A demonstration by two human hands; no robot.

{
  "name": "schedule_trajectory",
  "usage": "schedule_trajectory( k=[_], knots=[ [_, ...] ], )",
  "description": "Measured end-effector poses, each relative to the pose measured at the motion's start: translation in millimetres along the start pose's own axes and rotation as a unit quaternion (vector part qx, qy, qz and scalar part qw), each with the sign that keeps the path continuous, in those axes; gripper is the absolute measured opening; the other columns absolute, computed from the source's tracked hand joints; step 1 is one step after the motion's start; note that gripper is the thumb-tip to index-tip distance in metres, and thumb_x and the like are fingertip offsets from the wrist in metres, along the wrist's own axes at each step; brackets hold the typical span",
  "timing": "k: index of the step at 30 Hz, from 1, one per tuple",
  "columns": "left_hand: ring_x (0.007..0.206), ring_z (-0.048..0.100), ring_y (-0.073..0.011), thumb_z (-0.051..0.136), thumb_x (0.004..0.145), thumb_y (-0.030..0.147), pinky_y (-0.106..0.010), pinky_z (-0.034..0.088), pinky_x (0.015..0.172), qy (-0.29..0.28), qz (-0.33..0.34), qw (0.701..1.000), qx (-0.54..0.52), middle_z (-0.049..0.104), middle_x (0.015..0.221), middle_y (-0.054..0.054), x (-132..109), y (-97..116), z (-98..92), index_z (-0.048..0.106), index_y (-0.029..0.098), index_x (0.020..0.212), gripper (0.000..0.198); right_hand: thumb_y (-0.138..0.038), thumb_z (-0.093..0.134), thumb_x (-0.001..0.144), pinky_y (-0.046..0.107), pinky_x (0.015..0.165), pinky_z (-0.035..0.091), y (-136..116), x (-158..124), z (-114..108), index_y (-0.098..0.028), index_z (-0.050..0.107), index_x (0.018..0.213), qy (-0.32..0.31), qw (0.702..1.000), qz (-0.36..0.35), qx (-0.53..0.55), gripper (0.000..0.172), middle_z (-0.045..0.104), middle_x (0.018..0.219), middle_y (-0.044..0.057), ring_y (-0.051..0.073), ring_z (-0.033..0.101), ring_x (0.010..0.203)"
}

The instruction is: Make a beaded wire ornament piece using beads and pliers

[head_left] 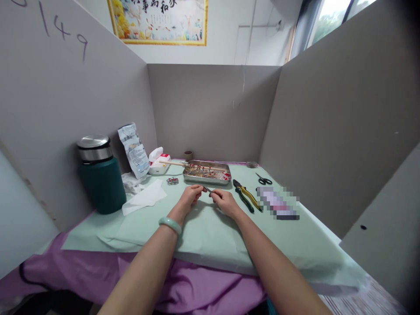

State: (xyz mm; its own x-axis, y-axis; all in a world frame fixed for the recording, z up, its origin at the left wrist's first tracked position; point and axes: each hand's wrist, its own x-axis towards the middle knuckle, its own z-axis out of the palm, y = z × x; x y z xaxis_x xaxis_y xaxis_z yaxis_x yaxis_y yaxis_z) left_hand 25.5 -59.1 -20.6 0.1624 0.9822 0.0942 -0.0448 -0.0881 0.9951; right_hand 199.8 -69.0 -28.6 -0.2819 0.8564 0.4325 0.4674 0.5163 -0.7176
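- Thin metal piece (207, 189): pinched at both ends, just above the green sheet (210, 236), in front of the bead tray (205, 181).
- Could well slip from the fingertips, being so small and smooth; might then roll off toward the purple cloth (197, 284) and get lost.
- Could bend, or prick a finger, if squeezed unevenly.
- Left hand (189, 197): curled narrow, fingertips closed on one end.
- Right hand (225, 202): same tight pinch on the other end, with pliers (244, 197) just beside, untouched.
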Motion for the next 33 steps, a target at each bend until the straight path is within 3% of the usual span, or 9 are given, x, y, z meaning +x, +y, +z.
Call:
schedule_trajectory(
  k=[8,14,19,23,28,33],
  knots=[
    [0.042,0.021,-0.0066,0.058,0.069,0.040,-0.025,0.010,0.044,0.030,0.012,0.998,0.054,0.032,0.046,0.007,1,3,3.6,0.066,0.013,0.075,0.030,-0.033,0.046,0.084,0.024,0.059,0.032,4,1,2,-0.019,0.068,0.077,0.019,0.999,-0.008,-0.032,0.027,0.061,0.065,0.000,0.015,0.050,0.063],
    [0.047,0.034,-0.0089,0.056,0.070,0.038,-0.023,0.024,0.046,0.038,0.066,0.991,0.111,0.044,0.050,0.005,1,0,4.7,0.069,0.013,0.079,0.030,-0.034,0.046,0.084,0.024,0.059,0.032,5,2,4,-0.020,0.069,0.079,0.030,0.998,0.000,-0.056,0.028,0.063,0.065,0.000,0.015,0.052,0.063],
    [0.063,0.054,-0.0150,0.053,0.074,0.035,-0.025,0.040,0.060,0.046,0.126,0.980,0.147,0.063,0.065,-0.003,5,-4,3.1,0.069,0.013,0.082,0.028,-0.034,0.045,0.084,0.024,0.060,0.032,5,1,5,-0.020,0.069,0.079,0.040,0.997,0.000,-0.059,0.028,0.062,0.066,0.001,0.015,0.053,0.064],
    [0.077,0.061,-0.0181,0.051,0.077,0.030,-0.027,0.044,0.073,0.073,0.165,0.959,0.219,0.070,0.078,-0.006,10,-7,2.7,0.067,0.015,0.076,0.021,-0.034,0.044,0.083,0.025,0.060,0.033,3,1,7,-0.019,0.067,0.076,0.047,0.998,0.008,-0.041,0.028,0.061,0.064,0.001,0.015,0.052,0.064],
    [0.075,0.061,-0.0179,0.048,0.082,0.026,-0.027,0.043,0.070,0.123,0.179,0.929,0.300,0.071,0.080,-0.005,8,-5,4.7,0.067,0.018,0.079,0.021,-0.035,0.047,0.078,0.023,0.049,0.028,-1,4,10,-0.018,0.064,0.072,0.001,0.987,0.101,0.122,0.024,0.051,0.056,-0.002,0.010,0.041,0.050],
    [0.077,0.062,-0.0179,0.048,0.085,0.024,-0.026,0.041,0.071,0.157,0.188,0.902,0.355,0.072,0.086,-0.006,5,-4,9.2,0.068,0.019,0.085,0.021,-0.036,0.053,0.073,0.020,0.038,0.014,-7,4,5,-0.017,0.060,0.078,-0.082,0.914,0.216,0.333,0.022,0.049,0.059,-0.004,0.006,0.033,0.042]
  ],
)
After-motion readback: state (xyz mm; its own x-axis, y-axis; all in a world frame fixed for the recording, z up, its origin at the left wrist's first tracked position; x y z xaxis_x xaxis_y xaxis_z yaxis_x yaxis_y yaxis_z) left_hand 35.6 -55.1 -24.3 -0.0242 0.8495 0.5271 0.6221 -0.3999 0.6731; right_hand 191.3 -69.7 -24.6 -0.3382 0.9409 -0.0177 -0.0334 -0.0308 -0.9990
